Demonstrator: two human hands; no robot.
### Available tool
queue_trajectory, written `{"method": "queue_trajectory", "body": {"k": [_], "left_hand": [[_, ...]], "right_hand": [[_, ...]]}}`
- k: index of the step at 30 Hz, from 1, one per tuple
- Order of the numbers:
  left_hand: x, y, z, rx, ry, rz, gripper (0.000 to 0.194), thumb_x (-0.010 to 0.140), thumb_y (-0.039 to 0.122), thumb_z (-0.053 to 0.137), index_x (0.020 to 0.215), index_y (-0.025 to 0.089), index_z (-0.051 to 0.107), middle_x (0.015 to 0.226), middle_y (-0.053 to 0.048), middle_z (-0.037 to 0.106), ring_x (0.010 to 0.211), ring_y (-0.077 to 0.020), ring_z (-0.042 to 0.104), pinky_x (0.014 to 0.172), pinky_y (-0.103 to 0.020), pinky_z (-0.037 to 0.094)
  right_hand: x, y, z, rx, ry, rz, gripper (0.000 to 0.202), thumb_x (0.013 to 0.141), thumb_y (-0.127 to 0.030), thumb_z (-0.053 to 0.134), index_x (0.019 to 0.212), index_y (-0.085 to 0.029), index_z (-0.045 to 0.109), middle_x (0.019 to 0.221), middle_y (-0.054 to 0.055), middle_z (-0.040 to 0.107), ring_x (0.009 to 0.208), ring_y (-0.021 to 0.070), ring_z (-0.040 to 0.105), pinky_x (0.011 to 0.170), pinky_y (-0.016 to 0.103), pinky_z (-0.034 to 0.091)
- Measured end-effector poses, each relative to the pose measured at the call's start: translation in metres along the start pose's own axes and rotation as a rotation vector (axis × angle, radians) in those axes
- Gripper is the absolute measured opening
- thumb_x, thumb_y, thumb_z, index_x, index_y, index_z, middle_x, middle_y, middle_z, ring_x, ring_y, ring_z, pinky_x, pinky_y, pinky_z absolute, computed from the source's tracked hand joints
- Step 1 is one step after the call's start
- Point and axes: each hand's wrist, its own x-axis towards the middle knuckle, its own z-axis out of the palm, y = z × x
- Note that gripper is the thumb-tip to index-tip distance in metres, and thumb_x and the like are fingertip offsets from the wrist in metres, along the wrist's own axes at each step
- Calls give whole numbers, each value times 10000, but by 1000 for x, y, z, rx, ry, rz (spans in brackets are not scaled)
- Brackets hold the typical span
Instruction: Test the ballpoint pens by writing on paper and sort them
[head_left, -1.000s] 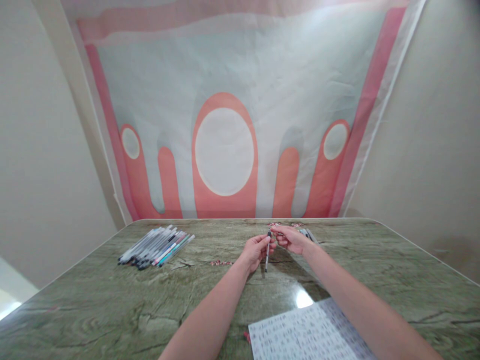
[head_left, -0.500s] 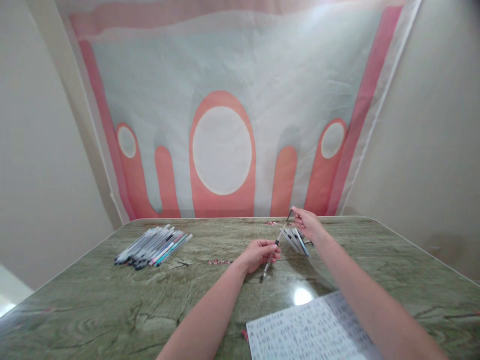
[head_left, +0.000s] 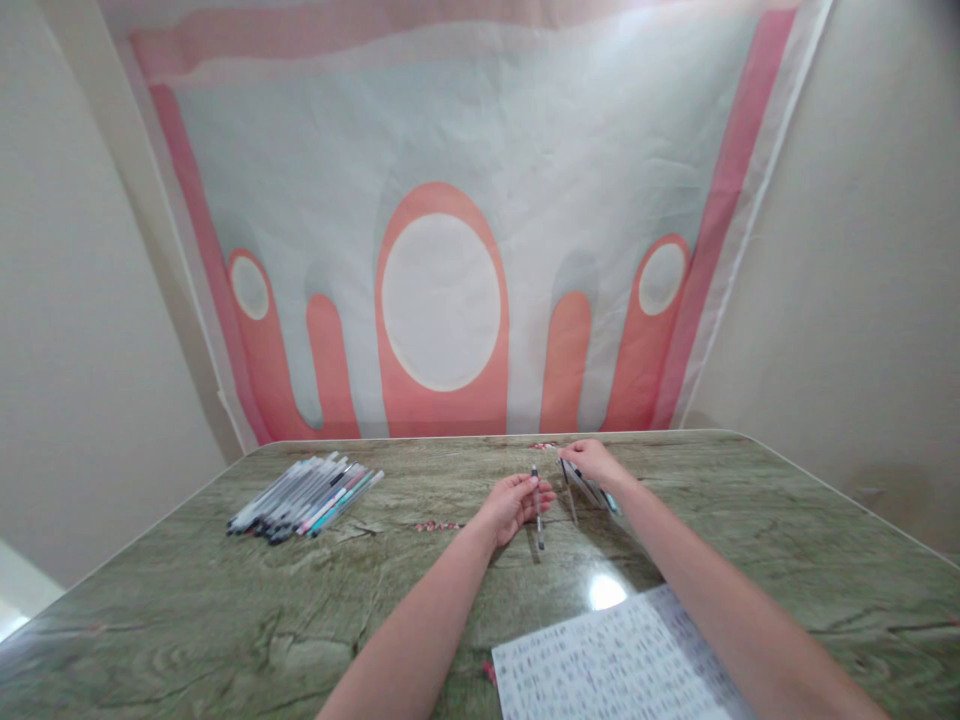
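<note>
My left hand (head_left: pixel 517 508) pinches a clear pen barrel (head_left: pixel 538 515) between thumb and fingers, its dark end up and its other end toward me. To the right, my right hand (head_left: pixel 587 460) holds a thin dark-ended piece (head_left: pixel 568 485) by its top, and the piece hangs down toward the table. Under and behind my right hand lies a small group of pens (head_left: pixel 602 495), partly hidden by it. A large pile of pens (head_left: pixel 311 495) rests at the left, mostly clear and grey with pink and teal ones at its right side.
A sheet of paper (head_left: pixel 600 660) covered in handwriting lies near the front edge, partly under my right forearm. The wood-patterned table (head_left: pixel 247 610) ends at a wall hung with a pink and grey cloth (head_left: pixel 450 110).
The piece in my right hand has come apart from the pen in my left hand. My right hand has moved slightly left and down, and the left-hand pen now stands more upright.
</note>
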Motion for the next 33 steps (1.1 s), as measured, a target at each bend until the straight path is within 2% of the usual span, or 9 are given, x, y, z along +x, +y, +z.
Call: {"method": "queue_trajectory", "body": {"k": [3, 7, 9, 13, 17, 21, 24, 26, 33], "left_hand": [[1, -2, 1, -15, 21, -6, 88, 763, 172, 544, 810, 110, 502, 844, -110, 637, 731, -168, 638, 651, -265, 504], [1, -2, 2, -16, 48, -13, 67, 774, 156, 524, 808, 112, 486, 823, -106, 629, 723, -172, 641, 663, -275, 508], [0, -1, 3, -13, 54, -22, 56, 779, 147, 514, 810, 112, 483, 812, -106, 625, 729, -176, 641, 661, -275, 509], [0, -1, 4, -19, 43, -42, 44, 782, 131, 502, 815, 111, 480, 800, -101, 615, 751, -184, 638, 671, -289, 513], [2, -2, 3, -34, 67, -46, 35, 781, 125, 508, 800, 108, 483, 792, -98, 608, 754, -180, 636, 687, -298, 513], [2, -2, 2, -43, 61, -38, 46, 778, 136, 521, 792, 104, 492, 801, -100, 612, 750, -178, 633, 692, -306, 510], [1, -1, 3, -42, 56, -33, 37, 777, 131, 521, 786, 104, 498, 811, -96, 614, 745, -174, 632, 685, -302, 509], [1, -1, 4, -40, 56, -29, 31, 772, 125, 525, 780, 104, 504, 809, -88, 614, 734, -165, 631, 684, -297, 507], [1, -2, 2, -26, 60, -16, 32, 763, 129, 538, 766, 104, 518, 801, -79, 614, 738, -154, 621, 704, -297, 501]], "right_hand": [[1, -1, 7, -102, 37, -54, 233, 638, -353, 569, 560, -134, 591, 493, -21, 531, 524, 104, 465, 489, 198, 300], [5, -2, 8, -163, 58, -81, 228, 686, -340, 526, 666, -138, 630, 666, 30, 622, 672, 139, 524, 558, 201, 350], [6, -2, 6, -169, 46, -65, 203, 702, -304, 513, 701, -137, 628, 666, 32, 622, 648, 129, 528, 539, 194, 359], [9, 1, 3, -162, -34, 7, 131, 707, -159, 480, 746, -123, 599, 518, -7, 567, 459, 83, 485, 440, 169, 351], [11, 1, 0, -169, -92, 7, 168, 708, -36, 435, 786, -121, 558, 582, 0, 600, 480, 61, 525, 469, 143, 398], [7, -3, -1, -252, -96, -46, 114, 747, -65, 460, 807, -135, 527, 628, 6, 616, 488, 60, 550, 477, 143, 409], [0, -6, -1, -370, -101, -92, 23, 745, -139, 518, 756, -145, 536, 531, -12, 583, 421, 74, 524, 442, 160, 384], [-4, -9, 0, -463, -110, -123, 33, 726, -174, 550, 702, -151, 554, 479, -18, 561, 410, 86, 517, 448, 175, 374], [-11, -19, -1, -750, -139, -241, 52, 634, -136, 593, 604, -162, 625, 650, 44, 652, 663, 146, 581, 615, 211, 366]]}}
